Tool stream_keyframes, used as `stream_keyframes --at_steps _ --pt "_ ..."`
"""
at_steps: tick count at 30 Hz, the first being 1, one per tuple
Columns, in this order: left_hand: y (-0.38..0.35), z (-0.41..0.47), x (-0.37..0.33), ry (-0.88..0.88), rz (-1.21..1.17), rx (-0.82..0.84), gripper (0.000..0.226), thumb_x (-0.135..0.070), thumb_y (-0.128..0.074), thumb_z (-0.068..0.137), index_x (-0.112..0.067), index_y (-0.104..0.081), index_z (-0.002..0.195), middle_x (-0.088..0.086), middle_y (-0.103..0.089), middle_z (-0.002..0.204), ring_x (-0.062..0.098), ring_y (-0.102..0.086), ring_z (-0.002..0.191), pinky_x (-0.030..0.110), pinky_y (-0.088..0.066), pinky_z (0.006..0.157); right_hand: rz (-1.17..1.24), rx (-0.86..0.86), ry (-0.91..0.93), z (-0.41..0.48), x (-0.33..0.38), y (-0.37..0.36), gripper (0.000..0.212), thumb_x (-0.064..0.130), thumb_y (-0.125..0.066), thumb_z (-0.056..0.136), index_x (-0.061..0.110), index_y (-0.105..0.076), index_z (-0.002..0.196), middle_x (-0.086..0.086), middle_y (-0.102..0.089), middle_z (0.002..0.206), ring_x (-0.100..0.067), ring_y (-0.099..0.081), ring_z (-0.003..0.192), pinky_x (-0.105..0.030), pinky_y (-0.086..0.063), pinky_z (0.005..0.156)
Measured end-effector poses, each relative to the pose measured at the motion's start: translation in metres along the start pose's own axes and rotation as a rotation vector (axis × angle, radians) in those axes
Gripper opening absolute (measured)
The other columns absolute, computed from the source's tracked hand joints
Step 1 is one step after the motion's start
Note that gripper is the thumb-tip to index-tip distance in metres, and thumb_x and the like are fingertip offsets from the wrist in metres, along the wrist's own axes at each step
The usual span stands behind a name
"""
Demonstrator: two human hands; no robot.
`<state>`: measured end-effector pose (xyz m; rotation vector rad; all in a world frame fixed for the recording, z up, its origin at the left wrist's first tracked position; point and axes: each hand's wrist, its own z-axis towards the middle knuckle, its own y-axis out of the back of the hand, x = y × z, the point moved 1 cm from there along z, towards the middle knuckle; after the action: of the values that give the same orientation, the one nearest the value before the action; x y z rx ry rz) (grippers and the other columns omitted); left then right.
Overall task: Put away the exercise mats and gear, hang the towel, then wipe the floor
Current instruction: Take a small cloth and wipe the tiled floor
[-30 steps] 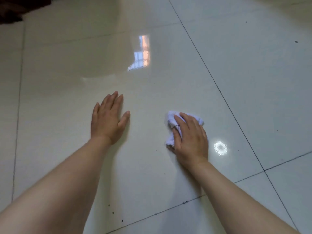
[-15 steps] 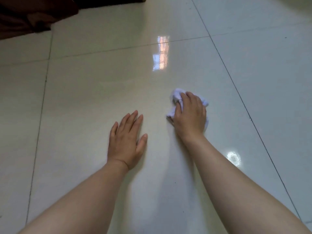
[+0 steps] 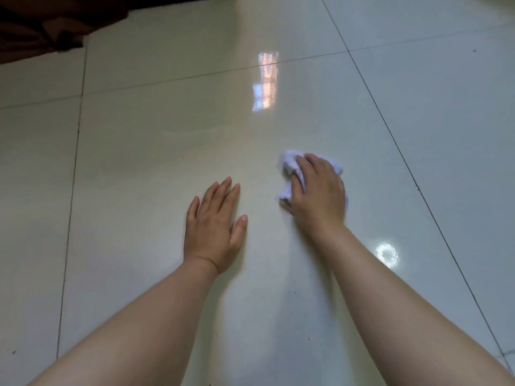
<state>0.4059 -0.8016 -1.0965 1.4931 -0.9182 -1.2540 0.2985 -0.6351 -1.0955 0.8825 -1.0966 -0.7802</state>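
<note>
Left hand (image 3: 214, 227) lies flat on the floor (image 3: 167, 135), palm down, fingers straight and slightly spread, gripping nothing. Its bare forearm runs back toward the lower left corner. Just to its right and a little farther from the person, the right hand (image 3: 320, 201) is curled over a crumpled white cloth (image 3: 288, 162), holding it bunched and pressed against the tile. This hand covers most of the cloth; bits stick out past the fingertips and beside the thumb. The two hands are near each other but do not touch.

Large glossy cream tiles cover the whole floor, split by thin dark seams (image 3: 76, 151). At the top left a heap of dark brown fabric (image 3: 41, 23) sits at the edge of the tiles, cut off by the view; what it belongs to I cannot tell. One seam runs down the left side, and another crosses it beyond the hands. Near the middle, beyond the cloth, a bright window glare (image 3: 266, 82) shines on the tile. Just right of the right forearm sits a small round glare (image 3: 386, 253). Farther right, a long seam slants from the top down toward the lower right corner. A few tiny dark specks (image 3: 474, 50) dot the tiles, one at the upper right.
</note>
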Motion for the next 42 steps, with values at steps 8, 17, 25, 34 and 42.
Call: stream_keyframes --at_steps 8,17,25,34,42 --pt "-0.001 0.0 0.001 -0.016 0.002 -0.011 0.068 -0.051 -0.021 0.082 -0.024 -0.032 0.143 -0.004 -0.026 0.153 0.016 -0.022 0.141 0.038 -0.013 0.111 0.012 0.114 0.214 -0.127 0.005 0.033 0.044 0.026 -0.048 0.08 0.016 -0.061 0.12 -0.003 -0.059 0.127 -0.023 -0.052 0.116 -0.033 -0.037 0.089" --pt "-0.001 0.001 -0.002 -0.013 0.015 -0.022 0.067 -0.049 -0.023 0.083 -0.021 -0.031 0.144 0.0 -0.023 0.155 0.019 -0.018 0.142 0.043 -0.012 0.113 -0.07 -0.054 -0.179 -0.163 -0.063 0.063 0.04 0.027 -0.04 0.088 0.011 -0.059 0.119 -0.007 -0.058 0.125 -0.024 -0.047 0.118 -0.032 -0.032 0.098" --pt "-0.011 -0.101 -0.107 -0.126 -0.095 0.165 0.066 -0.049 -0.018 0.084 -0.026 -0.028 0.145 -0.005 -0.014 0.156 0.015 -0.01 0.144 0.042 -0.007 0.114 -0.041 -0.069 -0.15 -0.163 -0.066 0.064 0.041 0.028 -0.041 0.084 0.015 -0.061 0.117 -0.005 -0.06 0.123 -0.026 -0.054 0.114 -0.033 -0.033 0.094" --pt "-0.041 -0.119 -0.14 0.058 0.005 0.071 0.068 -0.053 -0.014 0.082 -0.031 -0.023 0.145 -0.007 -0.014 0.156 0.015 -0.009 0.144 0.043 -0.006 0.114 -0.018 0.003 -0.105 -0.185 -0.081 0.075 0.043 0.029 -0.037 0.086 0.016 -0.058 0.12 -0.003 -0.058 0.126 -0.025 -0.054 0.116 -0.038 -0.045 0.092" --pt "-0.04 -0.12 -0.143 0.058 0.007 0.086 0.059 -0.046 -0.025 0.09 -0.029 -0.023 0.146 -0.005 -0.012 0.157 0.016 -0.006 0.144 0.043 -0.003 0.115 -0.058 -0.054 -0.299 -0.279 -0.142 0.13 0.04 0.027 -0.035 0.092 0.015 -0.052 0.126 0.0 -0.053 0.131 -0.023 -0.047 0.122 -0.035 -0.038 0.095"
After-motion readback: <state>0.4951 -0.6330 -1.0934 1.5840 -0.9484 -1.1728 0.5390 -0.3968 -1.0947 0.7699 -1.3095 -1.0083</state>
